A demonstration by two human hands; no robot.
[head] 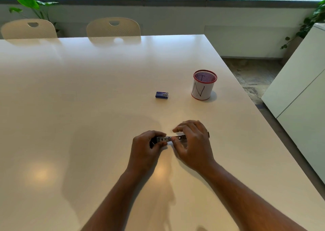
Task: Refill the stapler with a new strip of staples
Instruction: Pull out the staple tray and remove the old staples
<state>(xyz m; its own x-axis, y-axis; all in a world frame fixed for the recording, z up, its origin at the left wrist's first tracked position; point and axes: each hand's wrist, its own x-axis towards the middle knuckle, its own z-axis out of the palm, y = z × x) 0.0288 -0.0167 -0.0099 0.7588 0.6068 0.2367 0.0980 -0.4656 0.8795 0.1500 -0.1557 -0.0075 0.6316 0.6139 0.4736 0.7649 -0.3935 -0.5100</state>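
We noted both hands closed on the stapler point(171, 139) low over the white surface point(88, 90), left hand point(146, 148) gripping its dark end, right hand point(191, 142) pinching its metal rail, staple box point(162, 95) well apart beyond.

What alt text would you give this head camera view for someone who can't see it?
Two bare hands, left hand and right hand, hold a small stapler low over a white table. Beyond them sit a blue staple box and a red-rimmed mesh cup.
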